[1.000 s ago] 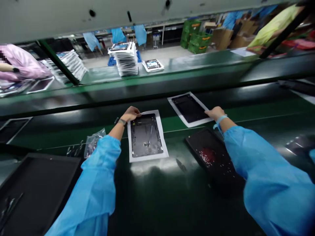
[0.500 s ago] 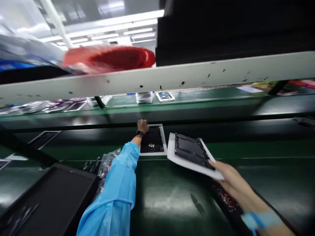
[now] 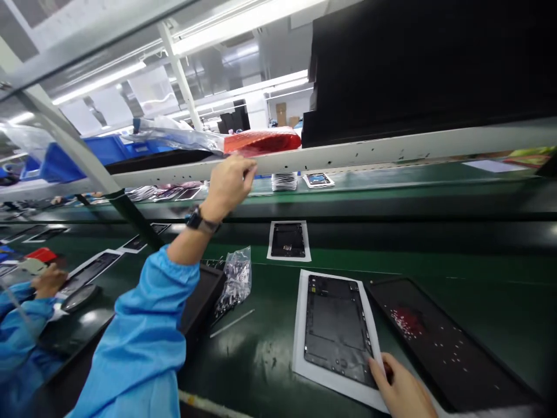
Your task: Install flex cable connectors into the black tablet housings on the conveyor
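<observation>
My right hand (image 3: 404, 388) grips the lower right corner of a black tablet housing (image 3: 337, 331) on a white backing sheet, thumb on top and fingers underneath. The housing is on the green bench, its inner side up. My left hand (image 3: 230, 183) is raised in front of the shelf edge, a watch on its wrist. Its fingers are curled closed, and whatever they may hold is hidden. Beyond it, another tablet housing (image 3: 288, 239) rests on a white sheet on the dark belt.
A black tray (image 3: 452, 354) with small scattered pieces lies on the right. Left of centre are a clear bag of small parts (image 3: 237, 276), a thin rod (image 3: 232, 323) and a dark tray. A shelf beam (image 3: 365, 148) crosses overhead. A co-worker's hand (image 3: 50, 280) shows at far left.
My left hand has left the far housing and risen up and left toward the shelf. My right hand has brought its housing nearer and down to the bench. The view has turned left.
</observation>
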Tool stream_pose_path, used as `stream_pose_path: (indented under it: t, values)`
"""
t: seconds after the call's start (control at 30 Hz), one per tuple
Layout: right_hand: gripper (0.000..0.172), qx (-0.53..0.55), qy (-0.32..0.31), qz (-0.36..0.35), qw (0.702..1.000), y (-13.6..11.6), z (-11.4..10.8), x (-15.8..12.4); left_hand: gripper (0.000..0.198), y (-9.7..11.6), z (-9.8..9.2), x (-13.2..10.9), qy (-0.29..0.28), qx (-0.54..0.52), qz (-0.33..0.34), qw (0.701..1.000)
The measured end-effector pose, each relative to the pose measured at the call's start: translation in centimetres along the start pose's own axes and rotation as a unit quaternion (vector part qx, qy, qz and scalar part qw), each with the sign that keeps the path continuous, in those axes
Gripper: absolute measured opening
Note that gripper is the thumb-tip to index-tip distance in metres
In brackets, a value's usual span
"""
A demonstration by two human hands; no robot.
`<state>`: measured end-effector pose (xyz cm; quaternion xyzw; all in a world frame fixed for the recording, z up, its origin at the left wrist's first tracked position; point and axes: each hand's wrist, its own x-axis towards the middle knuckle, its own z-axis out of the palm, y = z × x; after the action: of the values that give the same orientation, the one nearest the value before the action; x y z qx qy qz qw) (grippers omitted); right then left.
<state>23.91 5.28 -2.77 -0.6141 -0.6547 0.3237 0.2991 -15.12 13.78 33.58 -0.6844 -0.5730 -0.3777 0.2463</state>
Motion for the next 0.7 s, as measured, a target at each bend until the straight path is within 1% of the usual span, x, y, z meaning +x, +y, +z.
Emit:
stream_pose_path:
  t: [0.1, 0.13, 0.2, 0.27, 0.3, 0.37, 0.4, 0.47, 0.5, 0.53, 0.6, 0.63, 0.67, 0.7]
  values:
    - [0.038, -0.066, 0.057, -0.061, 0.994, 0.9, -1.3, -0.1, 0.011, -1.1, 0.8, 3.8, 0.023, 0.026, -0.047, 0.998]
    - [0.039, -0.072, 0.063, -0.074, 0.993, 1.0, -2.1, 0.0, 0.011, -1.4, 1.1, 4.8, 0.031, 0.036, -0.060, 0.997]
    - [0.039, -0.076, 0.036, -0.104, 0.991, 0.0, -4.2, 0.5, 0.015, -1.8, 1.5, 6.5, 0.040, 0.053, -0.074, 0.995]
    - [0.035, -0.080, -0.009, -0.160, 0.984, -2.8, -7.0, 1.2, 0.026, -1.9, 1.8, 8.2, 0.028, 0.066, -0.069, 0.995]
    - [0.032, -0.085, -0.021, -0.201, 0.976, -4.9, -8.5, 1.4, 0.035, -1.9, 1.9, 9.1, 0.012, 0.070, -0.061, 0.996]
    - [0.028, -0.098, -0.043, -0.287, 0.952, -10.4, -11.5, 1.8, 0.055, -1.9, 2.2, 10.7, -0.031, 0.068, -0.042, 0.996]
    - [0.026, -0.103, -0.060, -0.336, 0.934, -13.6, -12.7, 2.0, 0.062, -1.8, 2.5, 11.5, -0.058, 0.067, -0.033, 0.996]
    - [0.021, -0.112, -0.087, -0.453, 0.880, -20.4, -14.4, 2.6, 0.067, -1.5, 2.9, 12.9, -0.130, 0.077, -0.022, 0.988]
    - [0.021, -0.118, -0.089, -0.512, 0.846, -23.8, -14.8, 3.1, 0.067, -1.4, 3.2, 13.6, -0.169, 0.088, -0.020, 0.981]
    - [0.023, -0.134, -0.095, -0.553, 0.817, -27.1, -14.9, 4.0, 0.066, -1.2, 3.4, 14.2, -0.207, 0.101, -0.019, 0.973]
    - [0.026, -0.187, -0.092, -0.597, 0.774, -33.4, -14.5, 6.5, 0.067, -0.8, 3.7, 15.3, -0.260, 0.125, -0.017, 0.957]
    - [0.025, -0.215, -0.058, -0.602, 0.767, -36.3, -14.1, 8.2, 0.068, -0.6, 3.8, 15.7, -0.271, 0.132, -0.013, 0.953]
    - [0.027, -0.242, -0.011, -0.589, 0.771, -38.9, -13.6, 10.1, 0.066, -0.5, 3.9, 16.1, -0.276, 0.137, -0.005, 0.951]
    - [0.030, -0.262, 0.019, -0.575, 0.775, -41.4, -13.1, 12.0, 0.062, -0.3, 4.1, 16.3, -0.280, 0.143, 0.005, 0.949]
